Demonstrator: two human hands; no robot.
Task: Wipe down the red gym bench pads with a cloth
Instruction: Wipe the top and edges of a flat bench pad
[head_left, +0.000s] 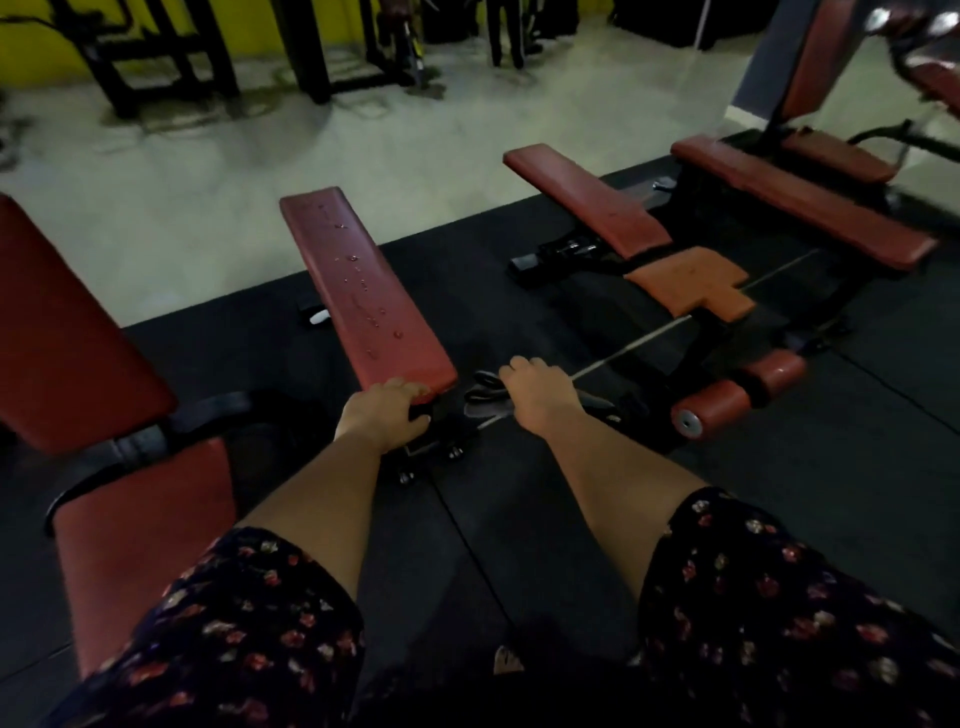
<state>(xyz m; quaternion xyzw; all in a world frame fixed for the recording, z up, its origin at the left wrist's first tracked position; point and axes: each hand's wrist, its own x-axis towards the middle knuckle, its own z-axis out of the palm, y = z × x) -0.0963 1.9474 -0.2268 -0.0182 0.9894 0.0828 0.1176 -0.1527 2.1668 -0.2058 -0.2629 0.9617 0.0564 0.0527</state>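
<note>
Two floral sleeves fill the bottom of the view, with bare forearms reaching forward over the black rubber floor. The left hand grips the near end of the red bench pad — fingers curled over its top edge, thumb below. The right hand hangs just beside that end, knuckles up and fingers curled downward over a thin metal bar and a dark loop; whether it holds anything cannot be told.

The pad is long and narrow. Its long axis runs away from the person and leans a little left, the far end reaching out over the pale concrete floor. Water droplets are scattered along its middle.

To the left stands a red seat with a tilted red backrest. To the right lie two red roller pads, an orange seat pad and a second bench pad — beyond them a longer red pad.

The room is dim. At the back dark machine frames stand before a yellow wall.
</note>
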